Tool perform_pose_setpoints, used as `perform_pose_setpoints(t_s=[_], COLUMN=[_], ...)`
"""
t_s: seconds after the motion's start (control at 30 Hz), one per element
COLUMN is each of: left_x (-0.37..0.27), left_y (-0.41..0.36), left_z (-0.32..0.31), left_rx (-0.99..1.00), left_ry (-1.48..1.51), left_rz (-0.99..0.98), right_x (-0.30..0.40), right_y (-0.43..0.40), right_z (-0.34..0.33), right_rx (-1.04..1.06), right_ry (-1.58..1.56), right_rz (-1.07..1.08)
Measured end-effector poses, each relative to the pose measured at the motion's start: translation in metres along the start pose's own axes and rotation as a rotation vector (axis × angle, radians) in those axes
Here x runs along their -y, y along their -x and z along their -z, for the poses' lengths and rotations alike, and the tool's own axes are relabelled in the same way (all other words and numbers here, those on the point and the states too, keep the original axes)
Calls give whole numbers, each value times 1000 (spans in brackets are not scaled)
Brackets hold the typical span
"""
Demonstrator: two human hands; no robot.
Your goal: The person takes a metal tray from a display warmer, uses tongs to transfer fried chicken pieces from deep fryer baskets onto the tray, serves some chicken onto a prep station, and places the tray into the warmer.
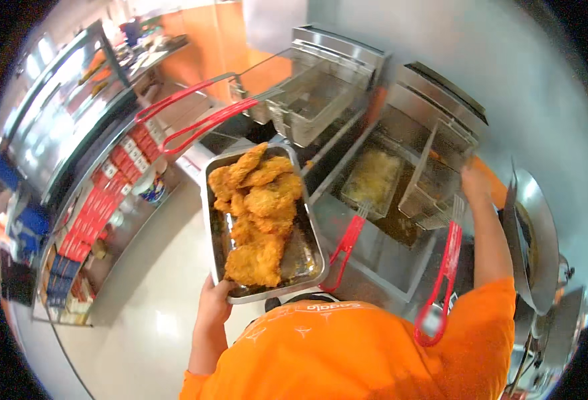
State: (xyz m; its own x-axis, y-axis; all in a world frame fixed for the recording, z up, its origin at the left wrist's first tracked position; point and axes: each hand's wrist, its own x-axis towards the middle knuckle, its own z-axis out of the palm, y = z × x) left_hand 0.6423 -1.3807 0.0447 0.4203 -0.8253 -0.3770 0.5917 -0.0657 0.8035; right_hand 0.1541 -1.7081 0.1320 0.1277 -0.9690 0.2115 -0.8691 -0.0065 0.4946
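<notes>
My left hand (pixel 216 298) grips the near left corner of a metal tray (pixel 319 250), thumb over its rim. Several breaded, golden fried pieces (pixel 266 200) are piled in the tray, with a shiny oily patch on its bare bottom. Over at the right, my right hand (pixel 475 175) is at the far side of a wire fryer basket (pixel 431 187) with a red handle; its fingers are blurred, and whether they grip anything does not show. Left of that basket, another wire basket (pixel 374 182) sits in the oil with pale bubbling over it.
At the back, a fryer basket (pixel 309 100) with long red handles (pixel 214 120) juts leftwards. A large metal wok (pixel 538 240) stands at the far right. Along the left runs a counter with a glass display case (pixel 69 120) and shelves of red boxes (pixel 91 220).
</notes>
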Motion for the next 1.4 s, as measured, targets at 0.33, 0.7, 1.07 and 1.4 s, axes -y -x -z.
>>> perform_pose_setpoints(t_s=[0.33, 0.7, 1.07, 1.4], left_x=[3, -7, -3, -3], left_y=[6, 4, 14, 26], left_z=[1, -15, -13, 14], left_rx=[25, -11, -91, -216], left_ry=[3, 73, 114, 106], left_rz=[20, -104, -159, -216], right_x=[-15, 60, 88, 23], right_y=[130, 231, 228, 183], right_z=[163, 260, 261, 285], right_rx=[-379, -641, -662, -677], right_ry=[178, -98, 88, -51], right_rz=[-74, 653, 841, 425])
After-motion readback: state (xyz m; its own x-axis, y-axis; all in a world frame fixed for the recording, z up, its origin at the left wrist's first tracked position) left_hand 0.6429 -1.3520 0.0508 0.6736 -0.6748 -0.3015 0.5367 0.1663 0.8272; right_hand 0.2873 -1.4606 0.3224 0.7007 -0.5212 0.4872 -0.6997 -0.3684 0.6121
